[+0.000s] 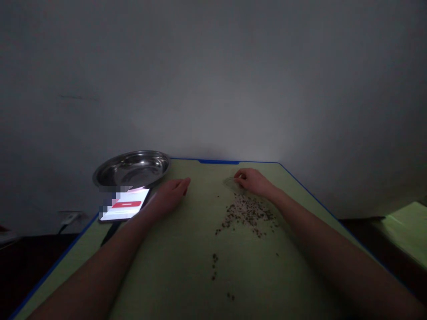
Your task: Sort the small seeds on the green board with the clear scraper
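Observation:
My right hand (253, 181) is at the far part of the table, its fingers closed on the edge of a small clear see-through object (229, 181). Its exact kind is too faint to tell. Just on the near side of that hand lies a loose spread of pale grains mixed with dark bean-like bits (248, 212). My left hand (170, 194) rests to the left, beside a lit tablet or phone (125, 205), fingers curled together with nothing visible in them. Its palm side is hidden.
A shiny steel basin (133, 169) stands at the table's far left, behind the lit screen. Several stray dark bits (214, 262) lie nearer to me on the green, blue-edged table (167, 275). A grey wall (213, 80) rises behind. Another green surface (405, 231) shows at right.

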